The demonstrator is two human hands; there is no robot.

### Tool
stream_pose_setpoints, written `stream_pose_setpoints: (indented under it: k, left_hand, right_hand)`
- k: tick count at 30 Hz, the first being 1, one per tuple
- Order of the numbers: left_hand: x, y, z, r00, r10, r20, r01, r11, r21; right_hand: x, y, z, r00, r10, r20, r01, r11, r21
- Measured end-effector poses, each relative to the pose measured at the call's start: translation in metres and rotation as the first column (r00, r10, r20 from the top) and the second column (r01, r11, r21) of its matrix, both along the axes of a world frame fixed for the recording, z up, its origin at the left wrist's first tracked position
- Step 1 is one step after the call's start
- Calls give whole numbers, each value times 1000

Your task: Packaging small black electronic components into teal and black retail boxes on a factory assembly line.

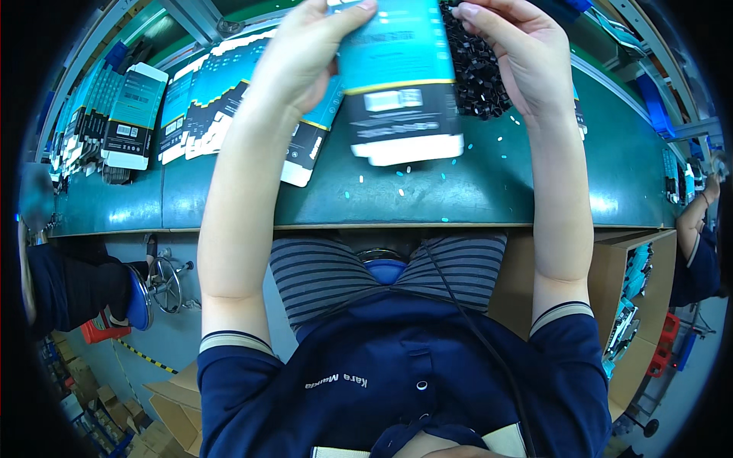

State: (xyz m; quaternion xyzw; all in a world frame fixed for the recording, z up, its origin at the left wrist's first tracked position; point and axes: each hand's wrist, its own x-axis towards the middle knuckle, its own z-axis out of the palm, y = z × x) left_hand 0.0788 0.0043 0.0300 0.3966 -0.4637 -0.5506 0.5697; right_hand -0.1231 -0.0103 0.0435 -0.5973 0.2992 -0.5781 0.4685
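A flat teal and black carton (397,72), with white flaps at its near end, hangs over the table, slightly blurred. My left hand (305,53) grips it at the upper left side, thumb lying on its face. To the right of the carton my right hand (527,49) has thumb and fingers pinched together; what they hold, if anything, is too small to make out. Below and beside that hand lies a heap of small black pieces (481,88). Another flat carton (305,153) is partly covered by my left forearm.
The green table (427,202) carries scattered tiny white and blue bits. Fanned cartons (206,99) and a stack of cartons (130,114) stand on the left. An open cardboard box (649,305) with teal items is at my right. Other people sit at both edges.
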Motion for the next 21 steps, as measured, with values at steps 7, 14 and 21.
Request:
stream_pose_setpoints:
  k: [7,14,21]
  left_hand:
    - [-26,7,-13,972,-195,-130,217,959,182]
    - [-27,8,-27,962,-265,70,269,961,-61]
    - [-32,13,-26,967,-247,69,253,962,-102]
  right_hand:
    - [9,0,-13,992,86,-91,-81,995,51]
    - [12,-3,-18,983,-31,-183,24,999,-42]
    - [15,8,-14,955,-127,-266,97,988,-123]
